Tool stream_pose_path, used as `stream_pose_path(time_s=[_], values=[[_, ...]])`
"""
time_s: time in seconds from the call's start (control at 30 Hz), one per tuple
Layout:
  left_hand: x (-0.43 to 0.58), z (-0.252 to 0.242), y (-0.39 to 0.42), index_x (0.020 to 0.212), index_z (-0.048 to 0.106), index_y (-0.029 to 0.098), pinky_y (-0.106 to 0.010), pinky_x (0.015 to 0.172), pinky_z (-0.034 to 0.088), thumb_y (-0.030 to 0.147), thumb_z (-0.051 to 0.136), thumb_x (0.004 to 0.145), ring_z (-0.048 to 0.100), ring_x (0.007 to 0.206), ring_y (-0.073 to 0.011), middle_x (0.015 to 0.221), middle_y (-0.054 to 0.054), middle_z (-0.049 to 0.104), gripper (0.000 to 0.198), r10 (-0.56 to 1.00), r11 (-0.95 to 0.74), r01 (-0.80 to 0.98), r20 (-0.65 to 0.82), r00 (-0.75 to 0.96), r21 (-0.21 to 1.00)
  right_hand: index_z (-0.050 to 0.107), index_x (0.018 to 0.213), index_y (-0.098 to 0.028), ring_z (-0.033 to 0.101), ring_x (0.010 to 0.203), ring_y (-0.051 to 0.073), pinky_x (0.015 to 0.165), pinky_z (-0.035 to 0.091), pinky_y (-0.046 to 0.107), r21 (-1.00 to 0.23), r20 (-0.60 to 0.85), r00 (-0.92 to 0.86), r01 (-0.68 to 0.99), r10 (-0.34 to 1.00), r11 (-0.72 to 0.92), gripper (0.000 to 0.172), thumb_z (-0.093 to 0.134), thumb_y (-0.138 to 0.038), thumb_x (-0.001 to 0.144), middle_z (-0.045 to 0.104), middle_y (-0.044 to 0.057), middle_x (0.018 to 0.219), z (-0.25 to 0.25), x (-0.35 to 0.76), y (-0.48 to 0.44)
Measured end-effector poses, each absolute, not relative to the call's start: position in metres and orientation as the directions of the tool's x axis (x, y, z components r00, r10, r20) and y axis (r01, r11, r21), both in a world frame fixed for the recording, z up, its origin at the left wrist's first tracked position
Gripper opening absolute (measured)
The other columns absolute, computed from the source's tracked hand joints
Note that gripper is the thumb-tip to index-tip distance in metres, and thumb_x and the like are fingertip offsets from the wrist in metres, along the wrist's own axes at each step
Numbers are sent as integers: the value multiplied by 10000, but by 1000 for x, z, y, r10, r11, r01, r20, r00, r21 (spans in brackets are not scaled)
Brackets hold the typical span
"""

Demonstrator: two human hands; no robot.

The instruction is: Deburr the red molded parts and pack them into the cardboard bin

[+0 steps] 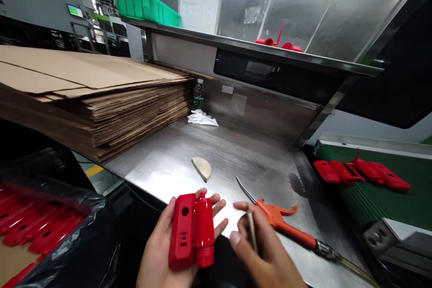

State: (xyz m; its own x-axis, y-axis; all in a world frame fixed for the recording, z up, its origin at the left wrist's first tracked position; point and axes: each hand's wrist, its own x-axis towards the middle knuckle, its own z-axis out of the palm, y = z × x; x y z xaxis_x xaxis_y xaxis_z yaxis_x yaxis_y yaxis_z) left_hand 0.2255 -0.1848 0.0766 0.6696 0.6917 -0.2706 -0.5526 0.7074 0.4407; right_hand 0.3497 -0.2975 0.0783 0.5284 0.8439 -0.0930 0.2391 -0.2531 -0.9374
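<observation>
My left hand (155, 252), palm up, holds two red plastic parts side by side. One is a flat red housing (182, 234) with a round hole and small square openings; the other is a red cylinder (204, 229) with a threaded-looking lower end. Just right of them, my right hand (263, 252) is curled round a thin, pale, stick-like tool (251, 231), its kind unclear. Beyond that hand lies an orange air blow gun (283, 225) with a bent metal nozzle and a hose. A beige wedge-shaped piece (201, 168) rests on the metal table (168, 148).
Stacked cardboard sheets (135, 112) stand at left. A lined box of red parts (43, 225) sits lower left. Behind are a bottle (199, 94) and white gloves (202, 118). More red parts (381, 174) lie on the green conveyor (361, 207). Overhead, a shelf (236, 44) carries a green bin (148, 8).
</observation>
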Motion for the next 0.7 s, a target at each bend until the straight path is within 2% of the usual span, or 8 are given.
stream_pose_path(time_s=[0.03, 0.07, 0.13, 0.2, 0.3, 0.47, 0.6, 0.7], values=[[224, 80, -183, 1227, 642, 74, -729, 940, 449, 344, 456, 979, 637, 1137, -466, 1193, -272, 703, 411, 713, 686, -577, -250, 656, 442, 320, 1427, -322, 503, 841, 145, 802, 441, 275, -845, -52, 552, 420, 832, -331, 506, 398, -522, 969, 483, 2, 942, 81, 368, -296], [221, 83, -182, 1217, 640, 85, -716, 924, 466, 346, 436, 986, 668, 1085, -450, 1150, -257, 722, 403, 715, 680, -585, -224, 663, 441, 251, 1484, -317, 522, 992, 174, 930, 439, 326, -674, 33, 549, 629, 835, -387, 511, 341, -427, 993, 509, 39, 1076, 84, 388, -292], [217, 87, -179, 1219, 625, 94, -644, 868, 516, 355, 398, 996, 711, 961, -404, 1084, -234, 737, 412, 684, 693, -565, -161, 711, 448, 252, 1515, -218, 469, 1125, 258, 1031, 386, 469, -509, 111, 569, 737, 815, -445, 562, 329, -214, 959, 500, 117, 1198, 83, 430, -273], [212, 88, -178, 1230, 614, 105, -541, 775, 542, 383, 344, 1006, 712, 872, -365, 1055, -211, 731, 447, 639, 709, -539, -92, 763, 454, 424, 1420, -171, 479, 1165, 280, 1028, 399, 514, -424, 121, 580, 764, 806, -486, 473, 397, -157, 948, 526, 132, 1232, 76, 467, -246], [207, 84, -175, 1263, 601, 137, -458, 687, 509, 430, 241, 1015, 694, 841, -358, 1042, -181, 713, 526, 582, 713, -523, 21, 813, 466, 548, 1269, -184, 558, 1149, 242, 1011, 456, 497, -352, 127, 557, 799, 821, -488, 354, 600, -227, 922, 586, 77, 1228, 65, 499, -207], [204, 76, -171, 1273, 603, 134, -416, 674, 479, 480, 159, 1008, 694, 832, -354, 1044, -183, 691, 622, 569, 681, -541, 108, 815, 493, 457, 1370, -194, 503, 1250, 269, 1065, 412, 534, -315, 263, 512, 847, 817, -429, 441, 568, -279, 953, 534, 99, 1329, 66, 480, -172], [198, 73, -167, 1259, 633, 135, -412, 713, 480, 475, 176, 1011, 685, 867, -344, 1057, -174, 684, 622, 596, 635, -562, 127, 793, 530, 529, 1286, -192, 600, 1061, 218, 942, 505, 456, -346, 198, 386, 887, 901, -304, 432, 555, -464, 951, 605, 77, 1177, 68, 431, -147], [190, 71, -163, 1268, 647, 155, -427, 789, 474, 419, 215, 1017, 662, 957, -355, 1109, -165, 679, 565, 555, 621, -549, 181, 812, 559, 592, 1156, -181, 589, 1052, 228, 927, 504, 473, -364, 149, 401, 872, 904, -327, 348, 644, -407, 896, 603, 69, 1146, 63, 402, -127]])
